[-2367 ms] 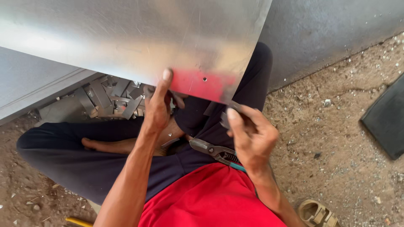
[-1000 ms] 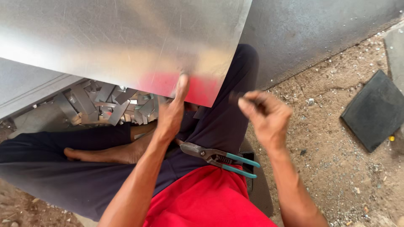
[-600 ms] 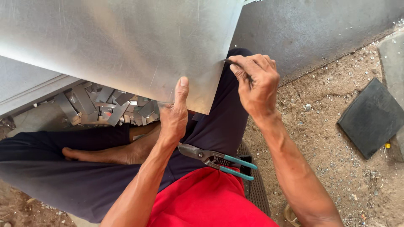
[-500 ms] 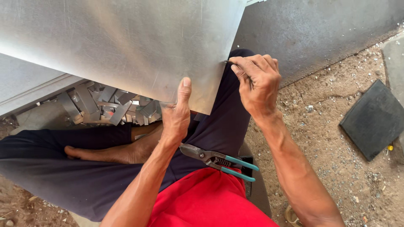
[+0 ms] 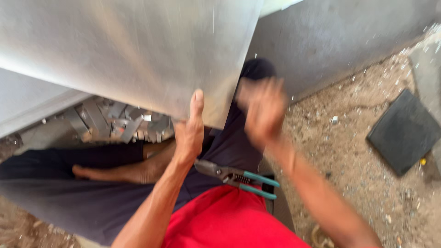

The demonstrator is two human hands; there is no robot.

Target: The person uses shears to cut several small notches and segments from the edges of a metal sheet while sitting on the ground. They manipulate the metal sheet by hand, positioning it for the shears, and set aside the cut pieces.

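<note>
we're looking down at the big metal sheet, everything below is placed relative to it. it fills the top left of the view and hangs over our lap with its lower right corner free.

half a second ago both hands were on that corner. now only the left hand is there: thumb up the face of the sheet at its bottom edge, fingers hidden behind it, so closed on the sheet edge as far as we can see. the sheet sits about where it did, so the left hand alone looks to be carrying it.

the right hand has come off the sheet's right edge and is now just right of the corner, apart from it, heavily motion-blurred. can't tell if it's open or closed, or if it holds anything. our read: the two-handed hold is over and the right hand is free.

below the sheet: dark trousers and a bare foot across the lap, red shirt nearest the camera.

under the sheet's bottom edge, left of the left hand, a pile of metal offcuts.

right of the sheet, well apart on the gritty ground, a dark square slab.

tin snips with teal handles lie on the lap just below the corner, untouched, same spot as before, between the two forearms.
</note>
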